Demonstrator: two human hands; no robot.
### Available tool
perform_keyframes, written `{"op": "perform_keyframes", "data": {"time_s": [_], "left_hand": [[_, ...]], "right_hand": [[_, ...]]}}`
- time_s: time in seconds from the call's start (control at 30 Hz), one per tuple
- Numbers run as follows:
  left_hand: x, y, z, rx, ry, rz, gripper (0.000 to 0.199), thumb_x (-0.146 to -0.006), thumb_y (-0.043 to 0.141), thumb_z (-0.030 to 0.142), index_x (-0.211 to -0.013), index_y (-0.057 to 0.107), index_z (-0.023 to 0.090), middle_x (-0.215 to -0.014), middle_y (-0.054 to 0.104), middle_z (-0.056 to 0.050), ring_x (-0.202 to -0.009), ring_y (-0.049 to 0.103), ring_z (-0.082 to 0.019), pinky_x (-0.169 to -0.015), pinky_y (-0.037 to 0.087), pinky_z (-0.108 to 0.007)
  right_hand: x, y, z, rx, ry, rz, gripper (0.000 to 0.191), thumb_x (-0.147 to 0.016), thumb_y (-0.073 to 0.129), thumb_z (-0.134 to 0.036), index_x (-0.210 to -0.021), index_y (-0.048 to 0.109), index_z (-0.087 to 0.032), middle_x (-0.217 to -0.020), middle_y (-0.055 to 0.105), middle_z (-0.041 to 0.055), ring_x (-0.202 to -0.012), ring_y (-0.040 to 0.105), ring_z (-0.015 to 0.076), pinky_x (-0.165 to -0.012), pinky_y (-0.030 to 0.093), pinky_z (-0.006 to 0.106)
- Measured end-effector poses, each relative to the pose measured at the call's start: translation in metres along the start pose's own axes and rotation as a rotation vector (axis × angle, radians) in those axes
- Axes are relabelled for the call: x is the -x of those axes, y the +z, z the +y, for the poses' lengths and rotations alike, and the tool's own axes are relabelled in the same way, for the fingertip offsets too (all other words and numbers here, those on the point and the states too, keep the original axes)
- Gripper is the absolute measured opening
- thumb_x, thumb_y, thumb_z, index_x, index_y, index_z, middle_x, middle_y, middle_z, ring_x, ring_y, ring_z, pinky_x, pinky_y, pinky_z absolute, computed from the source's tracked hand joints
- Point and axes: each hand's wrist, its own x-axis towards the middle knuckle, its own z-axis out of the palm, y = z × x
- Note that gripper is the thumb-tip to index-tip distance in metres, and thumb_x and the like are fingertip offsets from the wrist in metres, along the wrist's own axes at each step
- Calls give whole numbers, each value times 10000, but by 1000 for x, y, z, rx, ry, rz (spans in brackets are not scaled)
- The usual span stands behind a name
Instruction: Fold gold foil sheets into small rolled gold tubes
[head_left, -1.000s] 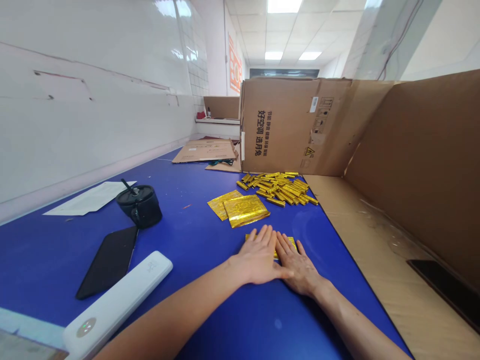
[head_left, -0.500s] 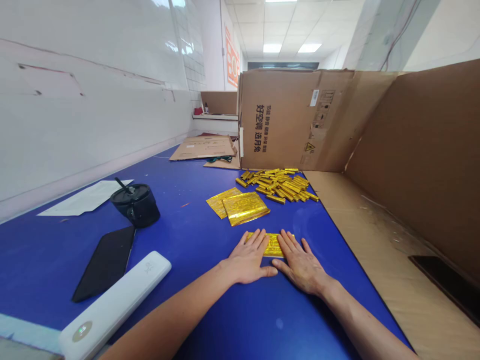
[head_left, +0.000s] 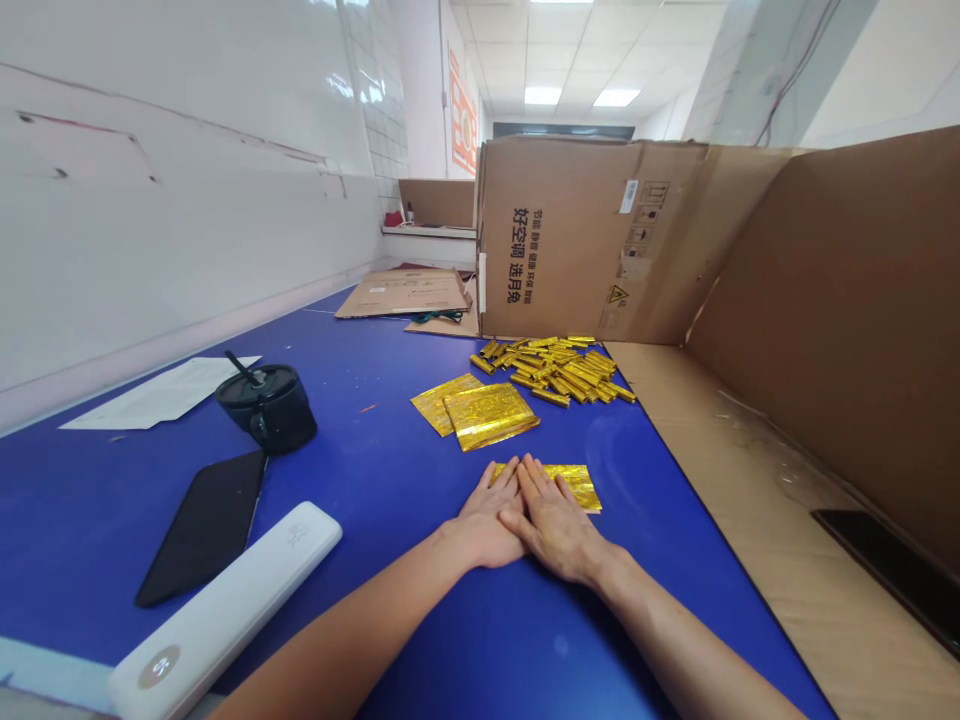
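Observation:
A gold foil sheet (head_left: 581, 485) lies flat on the blue table, its left part covered by my hands. My left hand (head_left: 487, 520) presses on its left end with fingers stretched out. Flat on the middle of the sheet rests my right hand (head_left: 551, 520), fingers extended, its thumb overlapping the left hand. Beyond them lies a small stack of gold foil sheets (head_left: 491, 415), a further foil sheet (head_left: 435, 400) partly under it. Behind that is a heap of rolled gold foil tubes (head_left: 574, 375).
At the left are a black lidded cup (head_left: 274, 410), a black phone-like slab (head_left: 202, 525), white paper (head_left: 154, 393) and a long white device (head_left: 232, 605). A large cardboard box (head_left: 570, 240) stands behind the heap. Cardboard (head_left: 720, 480) runs along the table's right edge.
My right hand has slid left across the foil sheet until it touches and overlaps my left hand, uncovering the sheet's right end. My left hand stays nearly in place.

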Motion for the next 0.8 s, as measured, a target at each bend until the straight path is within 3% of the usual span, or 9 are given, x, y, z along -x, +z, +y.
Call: {"op": "perform_keyframes", "data": {"time_s": [0.1,0.3,0.57,0.67,0.73,0.8], "left_hand": [[0,2,0,10,-10,15,779,-764,296,591,-1346,46,138,-1399,56,-120,-1273,7,-257,-997,21,-470],[0,3,-2,35,-11,41,901,-706,244,705,-1340,79,87,-1396,59,-132,-1275,7,-253,-1004,18,-454],[13,-17,-8,9,-97,-56,895,-696,253,717,-1334,148,98,-1390,89,-127,-1273,58,-260,-996,77,-459],[12,-34,-4,2,-135,-52,803,-703,335,673,-1281,313,116,-1341,273,-144,-1229,233,-281,-976,161,-453],[4,-44,-1,6,-233,-10,582,-740,397,563,-1110,523,132,-1154,517,-148,-1092,436,-284,-918,276,-418],[-6,-50,0,9,-310,23,404,-789,384,431,-903,622,126,-945,620,-154,-936,544,-285,-812,367,-398]], "right_hand": [[1,8,10,11,-12,12,694,-820,211,-543,-1349,97,-108,-1407,91,83,-1276,42,185,-1027,83,396],[19,5,45,148,80,38,714,-805,196,-584,-1330,209,-100,-1394,147,105,-1272,84,224,-1016,80,455],[20,7,48,159,86,57,728,-795,200,-600,-1331,208,-107,-1390,170,102,-1272,89,226,-1010,101,466],[21,3,48,140,82,44,723,-796,214,-595,-1330,213,-108,-1392,164,100,-1273,88,226,-1008,90,472],[20,-4,50,103,71,19,714,-793,230,-595,-1329,220,-123,-1393,166,92,-1273,94,225,-1003,81,484],[17,-11,52,43,65,-22,687,-792,245,-593,-1322,246,-156,-1391,186,78,-1272,109,227,-995,77,503]]}}
